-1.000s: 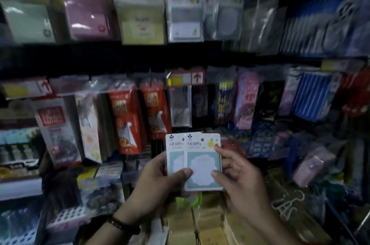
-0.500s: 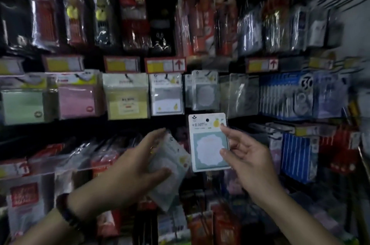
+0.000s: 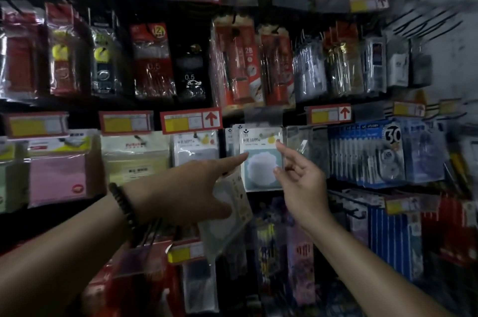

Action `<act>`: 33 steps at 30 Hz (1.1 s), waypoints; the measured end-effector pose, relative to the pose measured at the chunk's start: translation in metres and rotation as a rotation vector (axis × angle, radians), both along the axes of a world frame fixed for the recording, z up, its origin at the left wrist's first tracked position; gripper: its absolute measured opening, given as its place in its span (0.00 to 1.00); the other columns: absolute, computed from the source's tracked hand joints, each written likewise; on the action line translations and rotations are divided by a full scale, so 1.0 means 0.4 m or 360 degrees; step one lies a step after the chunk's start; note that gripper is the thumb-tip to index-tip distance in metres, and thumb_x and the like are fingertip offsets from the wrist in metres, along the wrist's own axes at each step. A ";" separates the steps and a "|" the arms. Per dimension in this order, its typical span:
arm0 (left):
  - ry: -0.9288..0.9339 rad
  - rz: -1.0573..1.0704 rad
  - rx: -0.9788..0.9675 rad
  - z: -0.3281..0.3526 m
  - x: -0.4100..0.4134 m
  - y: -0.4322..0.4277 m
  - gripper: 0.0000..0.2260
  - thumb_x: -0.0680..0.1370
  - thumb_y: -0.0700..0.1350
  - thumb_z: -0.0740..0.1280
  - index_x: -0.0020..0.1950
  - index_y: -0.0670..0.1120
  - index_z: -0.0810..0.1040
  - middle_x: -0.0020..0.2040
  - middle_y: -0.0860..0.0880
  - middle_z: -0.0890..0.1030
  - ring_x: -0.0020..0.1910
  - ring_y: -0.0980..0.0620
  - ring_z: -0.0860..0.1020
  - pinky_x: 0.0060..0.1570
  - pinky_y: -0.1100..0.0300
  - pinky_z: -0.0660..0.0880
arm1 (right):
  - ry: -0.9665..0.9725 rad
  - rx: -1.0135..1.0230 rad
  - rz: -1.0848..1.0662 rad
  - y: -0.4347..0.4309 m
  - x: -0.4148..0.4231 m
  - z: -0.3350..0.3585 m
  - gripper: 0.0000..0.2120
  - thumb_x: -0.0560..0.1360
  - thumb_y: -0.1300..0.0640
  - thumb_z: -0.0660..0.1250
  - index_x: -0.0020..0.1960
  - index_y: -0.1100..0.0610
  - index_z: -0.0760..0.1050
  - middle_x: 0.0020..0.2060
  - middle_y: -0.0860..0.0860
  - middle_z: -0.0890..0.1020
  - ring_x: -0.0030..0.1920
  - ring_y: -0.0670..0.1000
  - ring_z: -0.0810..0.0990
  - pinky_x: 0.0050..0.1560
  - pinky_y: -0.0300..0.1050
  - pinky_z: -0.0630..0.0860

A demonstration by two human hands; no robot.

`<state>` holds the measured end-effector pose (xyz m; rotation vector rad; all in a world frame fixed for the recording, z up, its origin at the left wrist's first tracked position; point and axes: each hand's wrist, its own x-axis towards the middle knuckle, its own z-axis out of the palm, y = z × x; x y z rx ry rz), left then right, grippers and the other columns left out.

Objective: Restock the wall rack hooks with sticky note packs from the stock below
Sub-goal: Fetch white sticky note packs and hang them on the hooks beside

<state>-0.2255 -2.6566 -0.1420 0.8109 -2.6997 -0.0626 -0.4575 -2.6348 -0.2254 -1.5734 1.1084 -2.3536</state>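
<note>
Rack [image 3: 424, 20] rows, dim and motion-blurred. Blue packs [image 3: 388, 153] marked "30"; lead packs [image 3: 190, 76] read "0.5"; pencil pack [image 3: 247, 63] reads "2B". Price tags [image 3: 191, 124] carry red up-arrows. Hung pack [image 3: 261, 161], header "BE HAPPY", is at the front of its row. Spare pack [image 3: 229, 215] is gripped under left hand [image 3: 191, 187], whose forefinger points out and touches the hung pack's left edge. Right hand [image 3: 300, 179]: thumb and forefinger at the right edge; pinch or mere touch, cannot tell. Judgement: light, flat card in slick film; hold by the edges and guide the header hole onto the hook.
</note>
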 end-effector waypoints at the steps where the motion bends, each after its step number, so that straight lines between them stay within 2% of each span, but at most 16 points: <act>1: -0.0005 0.0015 0.0000 0.008 -0.008 -0.008 0.48 0.79 0.48 0.75 0.81 0.75 0.43 0.62 0.57 0.79 0.43 0.51 0.86 0.41 0.51 0.86 | 0.0012 -0.0031 0.0011 -0.007 -0.004 0.006 0.23 0.82 0.68 0.70 0.70 0.45 0.81 0.66 0.43 0.83 0.65 0.39 0.82 0.64 0.35 0.79; 3: -0.0021 0.0048 -0.0010 0.021 -0.020 -0.018 0.49 0.78 0.49 0.75 0.81 0.74 0.42 0.64 0.54 0.78 0.44 0.51 0.86 0.40 0.55 0.85 | 0.0012 -0.0077 0.0042 -0.020 -0.010 0.019 0.23 0.82 0.69 0.69 0.70 0.47 0.81 0.65 0.43 0.84 0.65 0.39 0.82 0.62 0.34 0.79; 5: -0.0044 0.0080 -0.0031 0.029 -0.029 -0.026 0.49 0.79 0.50 0.75 0.83 0.71 0.40 0.70 0.52 0.78 0.46 0.57 0.84 0.36 0.66 0.81 | 0.0028 -0.0092 0.0042 -0.028 -0.015 0.032 0.23 0.82 0.70 0.68 0.70 0.48 0.81 0.63 0.39 0.84 0.62 0.35 0.82 0.58 0.30 0.78; 7: -0.0041 0.0103 -0.0028 0.031 -0.034 -0.034 0.49 0.79 0.51 0.75 0.83 0.70 0.40 0.73 0.53 0.77 0.45 0.61 0.82 0.33 0.70 0.77 | 0.0064 -0.0089 0.0038 -0.033 -0.021 0.043 0.23 0.82 0.70 0.68 0.69 0.47 0.80 0.62 0.36 0.83 0.61 0.32 0.82 0.56 0.27 0.77; 11: -0.0036 0.0132 0.0015 0.032 -0.042 -0.042 0.49 0.79 0.52 0.75 0.84 0.68 0.41 0.67 0.55 0.79 0.46 0.59 0.83 0.37 0.66 0.81 | 0.0069 -0.0075 0.0047 -0.050 -0.035 0.050 0.24 0.81 0.70 0.69 0.67 0.44 0.80 0.63 0.39 0.83 0.61 0.34 0.82 0.56 0.28 0.78; 14: -0.0037 0.0142 0.0051 0.034 -0.047 -0.042 0.49 0.78 0.51 0.76 0.84 0.69 0.43 0.59 0.57 0.80 0.49 0.52 0.86 0.42 0.53 0.86 | 0.0051 -0.0060 0.0044 -0.062 -0.048 0.055 0.25 0.81 0.70 0.70 0.65 0.41 0.80 0.65 0.41 0.84 0.63 0.38 0.83 0.60 0.35 0.80; 17: -0.0040 0.0156 0.0097 0.041 -0.049 -0.045 0.48 0.78 0.49 0.76 0.84 0.68 0.45 0.60 0.54 0.81 0.50 0.45 0.87 0.42 0.45 0.86 | 0.0041 -0.0007 0.0086 -0.074 -0.060 0.060 0.25 0.81 0.71 0.69 0.67 0.45 0.80 0.65 0.43 0.84 0.64 0.39 0.83 0.60 0.36 0.81; 20: -0.0075 0.0173 0.0127 0.039 -0.059 -0.048 0.46 0.78 0.48 0.76 0.85 0.65 0.49 0.59 0.51 0.83 0.49 0.45 0.87 0.41 0.47 0.87 | 0.0039 0.0081 0.0035 -0.086 -0.067 0.064 0.23 0.80 0.71 0.69 0.70 0.52 0.79 0.63 0.46 0.85 0.55 0.37 0.85 0.55 0.35 0.82; 22: -0.0071 0.0176 0.0170 0.032 -0.062 -0.054 0.45 0.78 0.47 0.76 0.85 0.64 0.50 0.58 0.51 0.84 0.47 0.43 0.88 0.40 0.47 0.87 | 0.0093 0.0140 -0.0090 -0.104 -0.073 0.062 0.24 0.80 0.70 0.70 0.71 0.51 0.79 0.61 0.45 0.85 0.47 0.37 0.85 0.49 0.37 0.83; 25: -0.0070 0.0154 0.0104 0.020 -0.053 -0.057 0.40 0.79 0.48 0.75 0.85 0.59 0.57 0.64 0.53 0.81 0.50 0.48 0.87 0.45 0.48 0.87 | 0.0214 0.0188 -0.0255 -0.124 -0.074 0.057 0.24 0.80 0.66 0.72 0.72 0.47 0.80 0.54 0.44 0.86 0.46 0.49 0.87 0.43 0.44 0.85; 27: -0.0052 0.0103 0.0105 0.011 -0.040 -0.059 0.36 0.78 0.49 0.75 0.83 0.58 0.63 0.63 0.55 0.81 0.52 0.50 0.87 0.48 0.47 0.87 | 0.0239 0.0187 -0.0370 -0.133 -0.073 0.054 0.23 0.79 0.65 0.73 0.70 0.46 0.80 0.45 0.48 0.85 0.35 0.51 0.84 0.31 0.40 0.78; 29: 0.0009 0.0079 0.0155 0.004 -0.023 -0.059 0.34 0.78 0.49 0.75 0.81 0.59 0.65 0.59 0.57 0.82 0.51 0.51 0.87 0.47 0.48 0.87 | 0.0264 0.0175 -0.0487 -0.138 -0.068 0.056 0.22 0.79 0.63 0.74 0.69 0.46 0.81 0.40 0.49 0.84 0.28 0.43 0.76 0.26 0.35 0.70; 31: 0.0082 0.0084 0.0128 -0.005 -0.010 -0.058 0.33 0.79 0.49 0.75 0.80 0.59 0.66 0.59 0.58 0.82 0.51 0.56 0.86 0.47 0.59 0.86 | 0.0306 0.0185 -0.0554 -0.134 -0.058 0.059 0.21 0.79 0.62 0.75 0.69 0.46 0.82 0.40 0.47 0.83 0.31 0.42 0.76 0.28 0.33 0.70; 33: 0.0200 0.0083 0.0140 -0.017 -0.003 -0.060 0.23 0.79 0.49 0.75 0.72 0.58 0.72 0.58 0.57 0.83 0.50 0.59 0.85 0.45 0.63 0.84 | 0.0321 0.0219 -0.0565 -0.124 -0.048 0.060 0.21 0.78 0.61 0.76 0.69 0.46 0.82 0.43 0.45 0.83 0.37 0.42 0.81 0.32 0.33 0.76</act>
